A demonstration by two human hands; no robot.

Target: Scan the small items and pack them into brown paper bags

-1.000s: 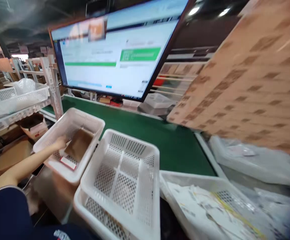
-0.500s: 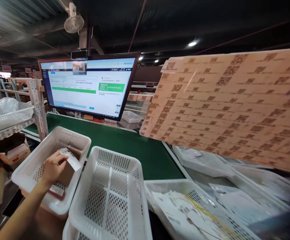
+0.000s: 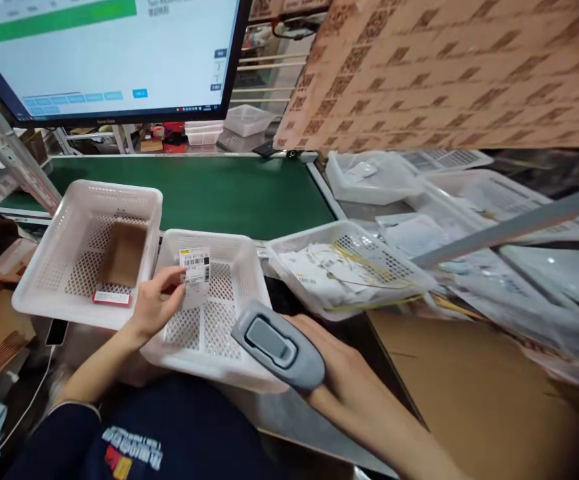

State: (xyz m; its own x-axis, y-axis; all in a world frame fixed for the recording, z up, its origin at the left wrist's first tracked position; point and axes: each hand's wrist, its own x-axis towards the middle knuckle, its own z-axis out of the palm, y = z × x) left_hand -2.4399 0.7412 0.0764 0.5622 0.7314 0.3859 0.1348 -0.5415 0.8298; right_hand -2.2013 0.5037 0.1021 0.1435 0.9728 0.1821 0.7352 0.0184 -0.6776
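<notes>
Between thumb and fingers my left hand (image 3: 156, 301) pinches a white printed label (image 3: 196, 275) with barcodes, held above the right-hand white basket (image 3: 252, 260). My right hand (image 3: 326, 343) is wrapped round a grey handheld barcode scanner (image 3: 278, 345), whose head points toward the label. To the left stands another white basket (image 3: 44, 280). Inside it lie a brown cardboard box (image 3: 124, 253) and a small red and white box (image 3: 112, 298).
A green conveyor belt (image 3: 229, 193) runs behind the baskets, under a large monitor (image 3: 119, 73). At right, a white basket (image 3: 294, 243) holds papers and yellow ties. A grey bar (image 3: 509, 227) crosses the right side, above brown cardboard (image 3: 469, 380).
My left hand has moved right with the label, away from the brown box. My right hand has come into view holding the scanner. The view has tilted down.
</notes>
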